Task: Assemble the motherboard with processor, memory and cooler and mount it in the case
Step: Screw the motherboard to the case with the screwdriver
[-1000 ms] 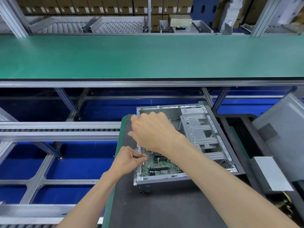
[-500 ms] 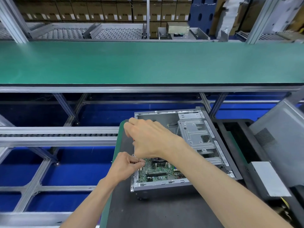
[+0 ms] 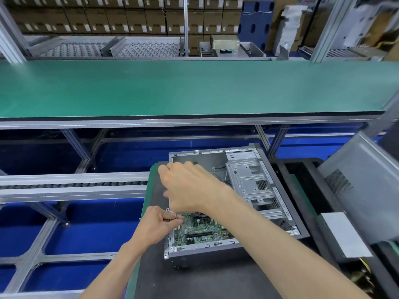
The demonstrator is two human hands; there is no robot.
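Your motherboard [image 3: 194, 230] already lies inside the open case [image 3: 263, 186], which sits on the dark surface [image 3: 194, 279], so you look late in the task, likely seating or fastening. Left hand [image 3: 160, 223] is curled, pinching something small at the case's left wall. Right hand [image 3: 190, 186] hovers curled over the board; grip can't be told, cooler and memory hidden.

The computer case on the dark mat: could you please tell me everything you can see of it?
The computer case is a grey, bare-metal chassis lying on its side, open side up, on the dark mat. Inside, a green motherboard lies at its near end and a perforated metal drive cage fills its right side; a thin cable shows near the far wall. The right hand reaches over its left wall, fingers hidden. The left hand pinches something small at that wall.
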